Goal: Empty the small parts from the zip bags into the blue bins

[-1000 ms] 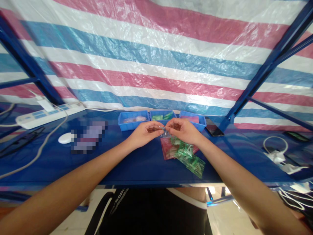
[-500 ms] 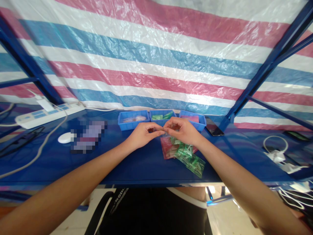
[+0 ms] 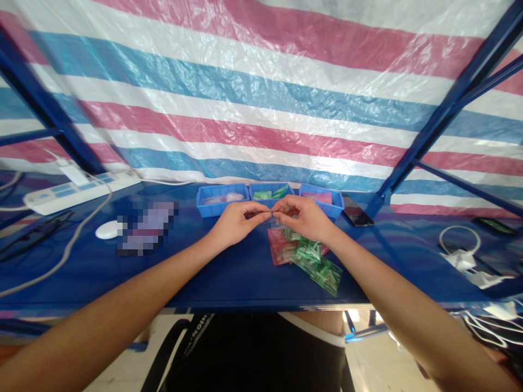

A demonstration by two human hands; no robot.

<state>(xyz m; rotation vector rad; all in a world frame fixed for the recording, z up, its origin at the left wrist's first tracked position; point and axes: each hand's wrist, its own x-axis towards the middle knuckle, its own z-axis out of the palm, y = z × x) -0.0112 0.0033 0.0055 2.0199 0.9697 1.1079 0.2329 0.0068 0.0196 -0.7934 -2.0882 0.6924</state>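
Over the table, my left hand (image 3: 241,222) and my right hand (image 3: 300,215) meet fingertip to fingertip, both pinched closed. Between them is what looks like a small clear plastic bag (image 3: 274,221), mostly hidden by the fingers. Just below my right hand lie green plastic bags (image 3: 321,269) with thin pale pieces inside, partly on top of a red plastic bag (image 3: 280,247). Behind the hands stand three blue bins: the left bin (image 3: 223,209) holds clear bags, the middle bin (image 3: 272,188) green bags, and the right bin (image 3: 337,207) something pink.
A phone (image 3: 357,211) lies right of the bins. On the left are a white mouse (image 3: 109,230), a blurred-out object (image 3: 149,228), a power strip (image 3: 81,193) and a cable. White chargers (image 3: 463,260) sit at the right. A striped sheet (image 3: 261,98) hangs behind the blue table (image 3: 229,283).
My fingertips have shifted slightly on the small bag, the left fingers drawing a little closer together. The bags on the table and the bins stay in place.
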